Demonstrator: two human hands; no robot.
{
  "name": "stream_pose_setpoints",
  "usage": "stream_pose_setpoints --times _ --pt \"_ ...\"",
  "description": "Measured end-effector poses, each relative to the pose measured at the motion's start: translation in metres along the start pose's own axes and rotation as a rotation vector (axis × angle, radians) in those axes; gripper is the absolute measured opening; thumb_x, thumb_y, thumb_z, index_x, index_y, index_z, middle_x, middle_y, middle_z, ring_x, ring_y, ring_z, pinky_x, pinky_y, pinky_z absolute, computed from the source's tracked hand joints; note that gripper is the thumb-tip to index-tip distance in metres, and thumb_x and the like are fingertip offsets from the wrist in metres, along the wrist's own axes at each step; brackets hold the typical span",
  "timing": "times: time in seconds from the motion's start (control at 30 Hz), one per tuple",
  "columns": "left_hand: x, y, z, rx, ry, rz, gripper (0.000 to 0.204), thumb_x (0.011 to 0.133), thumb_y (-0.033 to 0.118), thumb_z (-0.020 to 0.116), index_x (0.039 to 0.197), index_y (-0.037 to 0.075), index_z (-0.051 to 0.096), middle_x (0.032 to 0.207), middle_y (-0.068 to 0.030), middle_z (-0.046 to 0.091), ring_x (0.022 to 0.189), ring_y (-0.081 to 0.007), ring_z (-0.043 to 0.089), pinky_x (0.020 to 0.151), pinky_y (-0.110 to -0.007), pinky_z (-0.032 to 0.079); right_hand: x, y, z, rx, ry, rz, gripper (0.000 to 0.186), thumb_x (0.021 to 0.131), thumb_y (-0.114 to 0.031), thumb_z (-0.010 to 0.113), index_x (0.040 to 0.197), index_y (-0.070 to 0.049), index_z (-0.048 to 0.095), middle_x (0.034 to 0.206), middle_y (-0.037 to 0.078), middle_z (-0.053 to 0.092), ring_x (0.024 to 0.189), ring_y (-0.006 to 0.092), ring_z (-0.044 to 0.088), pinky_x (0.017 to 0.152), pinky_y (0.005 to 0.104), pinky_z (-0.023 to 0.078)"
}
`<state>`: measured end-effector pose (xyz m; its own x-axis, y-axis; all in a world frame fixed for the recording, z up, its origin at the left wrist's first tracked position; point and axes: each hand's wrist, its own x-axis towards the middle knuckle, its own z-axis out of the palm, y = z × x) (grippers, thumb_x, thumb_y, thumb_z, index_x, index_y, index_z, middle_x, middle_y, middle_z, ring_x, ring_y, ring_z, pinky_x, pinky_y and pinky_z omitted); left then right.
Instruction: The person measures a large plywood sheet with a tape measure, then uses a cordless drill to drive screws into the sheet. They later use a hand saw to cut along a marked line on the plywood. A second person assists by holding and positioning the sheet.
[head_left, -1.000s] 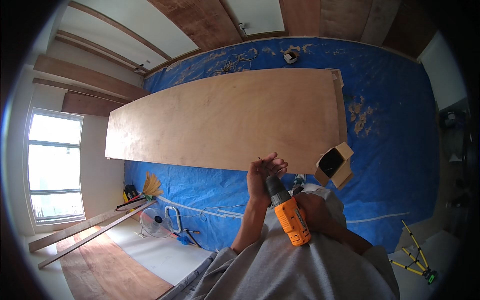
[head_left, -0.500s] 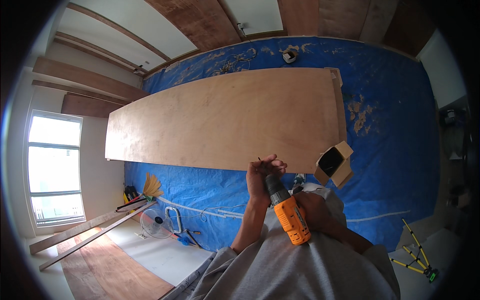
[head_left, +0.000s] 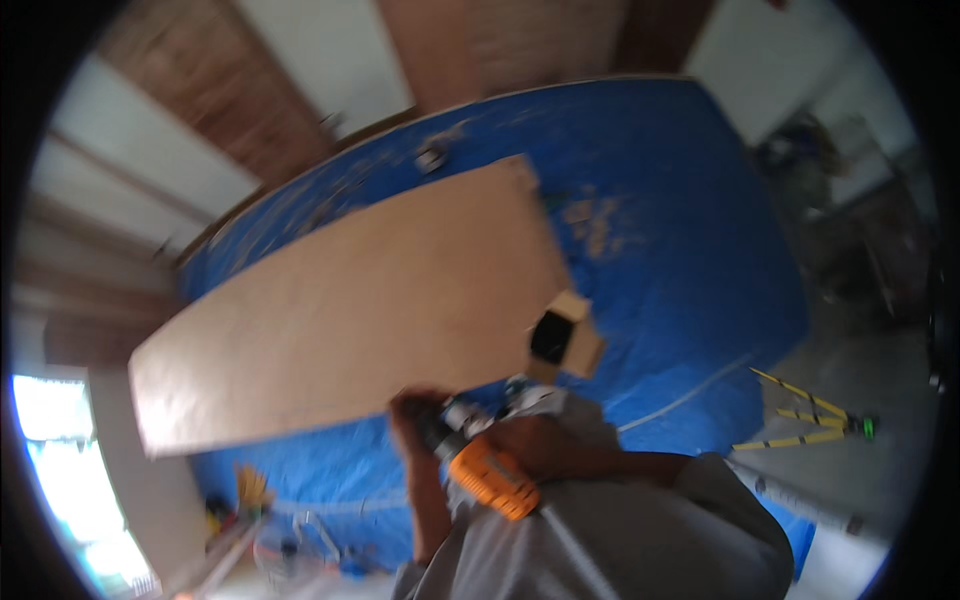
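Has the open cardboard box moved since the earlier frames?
No, the box keeps its place at the near right corner of the wooden panel; only the view turned.

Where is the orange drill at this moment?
The orange drill is at the lower middle of the head view, held in the right hand before the grey shirt, its dark chuck by the left hand.

Blur and overlap
The left hand (head_left: 420, 404) is smeared; the drill (head_left: 492, 478) partly hides the right hand (head_left: 522, 440); the view's edge crops the window (head_left: 72, 480).
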<state>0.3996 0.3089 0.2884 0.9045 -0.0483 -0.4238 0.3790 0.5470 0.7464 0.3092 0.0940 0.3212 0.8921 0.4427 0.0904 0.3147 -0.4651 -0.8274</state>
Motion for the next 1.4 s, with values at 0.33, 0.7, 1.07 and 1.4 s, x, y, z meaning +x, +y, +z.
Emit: stream_pose_setpoints --times 0.33,0.7,1.07,1.4 --pt "0.02 0.007 0.034 0.132 -0.002 -0.177 0.039 0.099 0.04 0.045 0.081 0.011 0.062 0.074 -0.0086 0.067 0.073 -0.0227 0.067 0.066 -0.031 0.052 0.0 -0.006 0.003 0.098 0.14 0.18 0.051 0.08 -0.026 0.076 0.125 -0.008 0.061 0.105 0.012 0.068 0.091 0.0353 0.07 0.079 0.0448 0.056" --pt "0.106 -0.045 0.007 -0.056 -0.218 -0.719 0.029 0.093 0.035 0.054 0.08 0.011 0.065 0.073 -0.0062 0.065 0.07 -0.0228 0.064 0.063 -0.035 0.054 0.017 -0.025 0.015 0.041 0.142 0.643 0.048 0.088 -0.034 0.069 0.129 -0.01 0.06 0.114 0.014 0.069 0.106 0.0342 0.069 0.089 0.0482 0.054" --pt "0.127 -0.059 -0.021 -0.027 -0.279 -0.999 0.036 0.096 0.033 0.047 0.109 0.006 0.068 0.078 -0.0061 0.062 0.073 -0.025 0.059 0.069 -0.039 0.052 0.051 -0.056 0.043 0.104 0.191 0.973 0.035 0.092 -0.034 0.063 0.118 -0.01 0.065 0.115 0.016 0.07 0.11 0.0353 0.067 0.092 0.05 0.052" --pt "0.144 -0.065 -0.026 -0.099 -0.239 -1.046 0.017 0.094 0.025 0.051 0.088 0.01 0.056 0.076 -0.0071 0.06 0.073 -0.0252 0.059 0.07 -0.04 0.053 0.068 -0.058 0.047 0.1 0.231 1.008 0.034 0.093 -0.033 0.062 0.117 -0.01 0.069 0.111 0.014 0.073 0.105 0.0365 0.069 0.089 0.0485 0.053"
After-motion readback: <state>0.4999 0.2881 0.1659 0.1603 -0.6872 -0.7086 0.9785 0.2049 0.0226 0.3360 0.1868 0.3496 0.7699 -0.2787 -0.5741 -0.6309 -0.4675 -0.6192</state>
